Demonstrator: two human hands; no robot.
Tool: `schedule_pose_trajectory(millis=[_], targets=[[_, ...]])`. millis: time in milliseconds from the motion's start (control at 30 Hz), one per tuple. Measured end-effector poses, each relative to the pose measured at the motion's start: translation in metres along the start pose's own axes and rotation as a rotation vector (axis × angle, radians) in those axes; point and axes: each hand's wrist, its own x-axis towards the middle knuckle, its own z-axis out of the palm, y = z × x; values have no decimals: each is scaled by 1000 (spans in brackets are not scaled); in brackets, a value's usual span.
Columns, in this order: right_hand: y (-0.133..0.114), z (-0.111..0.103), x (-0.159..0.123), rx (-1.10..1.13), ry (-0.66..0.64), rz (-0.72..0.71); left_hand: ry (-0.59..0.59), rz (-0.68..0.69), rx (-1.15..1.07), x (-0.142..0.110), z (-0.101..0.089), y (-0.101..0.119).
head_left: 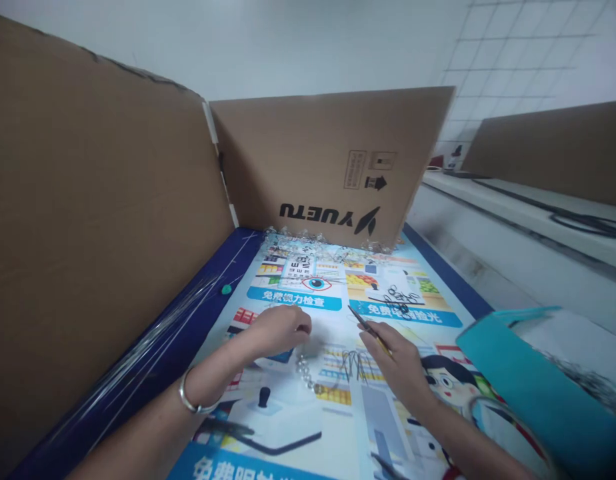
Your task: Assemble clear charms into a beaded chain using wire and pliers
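Observation:
My left hand (283, 328) is closed in a pinch above the printed mat (333, 327), a silver bangle on its wrist. From under its fingers hangs a short strand of clear beads (304, 371), its lower end near the mat; the exact grip is hidden. My right hand (392, 350) closes round a slim pointed tool (371, 328), dark at the tip and gold toward the palm. The tip points up and left, apart from the beads. Between and below the hands lies a small bunch of thin dark wires (355, 365).
Cardboard panels (318, 147) wall off the back and left. Clear beaded pieces (318, 240) line the back edge. Black loops (401, 300) lie behind my right hand. Long thin wires (173, 320) and a green lump (227, 289) are at left; a turquoise box (533, 380) stands right.

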Motion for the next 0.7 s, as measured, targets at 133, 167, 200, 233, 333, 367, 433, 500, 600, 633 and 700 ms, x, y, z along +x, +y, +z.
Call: schedule_pose_trajectory(millis=[133,167,200,233,333,367,433,500,600,633,700], targets=[[-2,0,0,51,-10,52,-12,26,-6,11,18,23],[-2,0,0,63,-12,55,-26,19,11,15,24,28],[-2,0,-1,74,-14,56,-23,13,35,20,29,33],[-2,0,-1,87,-17,56,-16,8,58,24,34,38],[-2,-1,0,156,-25,54,11,9,89,37,47,52],[-2,-1,1,188,-25,55,14,8,88,41,49,56],[-2,-2,2,248,-18,63,9,-15,77,47,53,63],[-2,-2,2,286,-13,74,-9,-48,55,52,55,69],[-1,-2,2,329,-16,76,-27,-68,16,56,57,74],[-1,-1,2,344,-17,75,-29,-64,12,57,58,74],[0,0,1,371,-15,77,-25,-54,25,57,61,74]])
